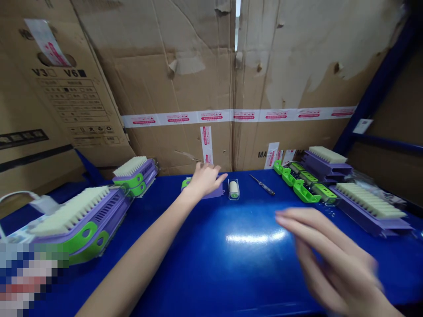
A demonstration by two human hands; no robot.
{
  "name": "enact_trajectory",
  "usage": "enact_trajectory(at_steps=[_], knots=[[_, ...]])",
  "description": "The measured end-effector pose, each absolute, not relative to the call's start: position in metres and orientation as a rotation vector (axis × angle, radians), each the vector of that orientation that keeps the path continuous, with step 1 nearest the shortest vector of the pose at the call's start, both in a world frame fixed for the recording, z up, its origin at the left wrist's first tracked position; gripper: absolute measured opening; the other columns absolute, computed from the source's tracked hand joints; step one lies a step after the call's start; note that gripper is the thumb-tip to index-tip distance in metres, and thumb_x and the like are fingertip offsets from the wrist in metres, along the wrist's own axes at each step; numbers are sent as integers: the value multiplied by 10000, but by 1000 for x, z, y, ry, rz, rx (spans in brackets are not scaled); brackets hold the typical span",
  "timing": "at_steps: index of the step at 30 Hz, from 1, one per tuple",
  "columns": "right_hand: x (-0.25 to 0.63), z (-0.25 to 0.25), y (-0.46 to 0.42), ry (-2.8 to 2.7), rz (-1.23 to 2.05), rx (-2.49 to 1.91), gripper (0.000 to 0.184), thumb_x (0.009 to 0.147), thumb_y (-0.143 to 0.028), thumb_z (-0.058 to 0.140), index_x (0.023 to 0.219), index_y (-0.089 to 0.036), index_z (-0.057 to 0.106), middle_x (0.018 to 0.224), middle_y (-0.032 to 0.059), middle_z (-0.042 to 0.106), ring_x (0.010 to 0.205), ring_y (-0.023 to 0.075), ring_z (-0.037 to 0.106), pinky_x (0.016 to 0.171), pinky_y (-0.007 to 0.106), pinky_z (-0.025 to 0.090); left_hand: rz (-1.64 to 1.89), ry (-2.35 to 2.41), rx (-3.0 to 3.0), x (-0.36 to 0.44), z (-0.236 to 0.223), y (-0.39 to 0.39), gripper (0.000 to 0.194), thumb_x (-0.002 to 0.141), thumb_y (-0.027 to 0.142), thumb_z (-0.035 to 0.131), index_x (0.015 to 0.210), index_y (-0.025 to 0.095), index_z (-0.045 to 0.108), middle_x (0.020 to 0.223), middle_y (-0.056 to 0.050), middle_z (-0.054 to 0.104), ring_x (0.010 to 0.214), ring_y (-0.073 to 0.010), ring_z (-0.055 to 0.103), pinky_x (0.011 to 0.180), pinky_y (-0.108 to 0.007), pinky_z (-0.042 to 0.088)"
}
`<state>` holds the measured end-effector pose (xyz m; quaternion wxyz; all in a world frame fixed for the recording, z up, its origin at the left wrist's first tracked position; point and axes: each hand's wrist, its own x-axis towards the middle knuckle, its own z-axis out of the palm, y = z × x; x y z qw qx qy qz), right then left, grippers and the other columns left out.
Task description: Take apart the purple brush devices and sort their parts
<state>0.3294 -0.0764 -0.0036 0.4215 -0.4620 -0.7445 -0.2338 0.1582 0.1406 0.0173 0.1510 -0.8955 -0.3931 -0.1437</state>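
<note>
My left hand (205, 180) reaches to the back middle of the blue table, over a purple and green piece (215, 191) that it largely covers. Its thumb sticks out to the right, apart from the fingers. Just right of it lies a small clear tray (234, 197) with a cream roller (233, 186) inside, green at its near end. Farther right is a slim screwdriver (263, 185). My right hand (330, 259), blurred, hovers over the front right of the table, fingers stretched toward the left and nothing visible in them.
Purple-and-green housings topped with cream ribbed blocks stand at left (95, 215) and right (366, 207). Bright green frames (306, 192) lie beside the right ones. A white plug with cable (44, 203) is at far left. Cardboard (185, 88) walls the back; a blue post (373, 79) rises right.
</note>
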Motion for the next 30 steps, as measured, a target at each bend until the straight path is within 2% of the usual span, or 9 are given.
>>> enact_trajectory(at_steps=[3, 6, 11, 15, 17, 21, 25, 28, 30], knots=[[335, -2, -42, -1983, -455, -1344, 356, 892, -170, 396, 1192, -213, 584, 1092, 110, 629, 984, 225, 607, 804, 381, 535, -475, -1119, -2461, 136, 10, 142, 453, 950, 474, 345, 1062, 136, 626, 1020, -145, 673, 1001, -290, 591, 917, -454, 351], [333, -6, 4, -2083, -372, -1601, 367, 891, -236, 410, 1214, -186, 577, 1155, 128, 608, 1039, 261, 571, 868, 437, 501, -559, -1127, -2373, 117, -4, 140, 484, 947, 488, 322, 1047, 136, 639, 970, -154, 671, 974, -298, 585, 898, -451, 354], [314, -21, 56, -2106, -347, -1798, 426, 912, -329, 418, 1275, -138, 533, 1212, 162, 572, 1092, 288, 535, 863, 408, 472, -623, -1143, -2325, 100, -26, 139, 505, 939, 489, 333, 1129, 115, 615, 1045, -168, 656, 967, -294, 581, 847, -418, 383], [300, -30, 68, -2109, -290, -1870, 365, 946, -318, 345, 1131, -153, 614, 1208, 146, 586, 1048, 261, 568, 809, 364, 468, -598, -1149, -2328, 98, -34, 139, 529, 939, 493, 327, 1175, 97, 588, 1067, -173, 649, 979, -301, 573, 797, -408, 407], [297, -31, 62, -2140, -290, -1844, 344, 950, -308, 341, 1047, -159, 636, 1158, 135, 612, 1001, 242, 589, 799, 356, 461, -600, -1158, -2323, 98, -36, 140, 532, 942, 494, 319, 1178, 99, 584, 1064, -169, 649, 975, -298, 573, 785, -405, 414], [298, -30, 29, -2229, -352, -1754, 347, 931, -404, 413, 957, -148, 645, 1072, 136, 651, 944, 263, 607, 806, 404, 460, -609, -1153, -2317, 99, -36, 140, 531, 945, 497, 309, 1164, 104, 591, 1059, -166, 650, 969, -290, 575, 771, -394, 420], [307, -38, -26, -2257, -448, -1574, 246, 908, -268, 450, 1009, -162, 647, 1127, 129, 655, 951, 257, 617, 790, 412, 487, -615, -1152, -2317, 99, -36, 140, 539, 945, 497, 305, 1159, 95, 594, 1056, -171, 651, 962, -297, 578, 762, -401, 425], [321, -50, -71, -2127, -514, -1531, 270, 900, -228, 448, 1101, -201, 627, 1163, 106, 649, 905, 240, 642, 706, 386, 528, -631, -1159, -2324, 99, -36, 140, 530, 939, 499, 320, 1157, 103, 597, 1041, -170, 652, 964, -297, 578, 771, -403, 428], [335, -58, -96, -2010, -512, -1517, 295, 890, -225, 475, 1155, -243, 604, 1178, 79, 647, 961, 225, 648, 761, 372, 551, -651, -1168, -2330, 100, -36, 140, 517, 935, 499, 329, 1154, 118, 601, 1030, -166, 653, 965, -295, 578, 775, -402, 430]])
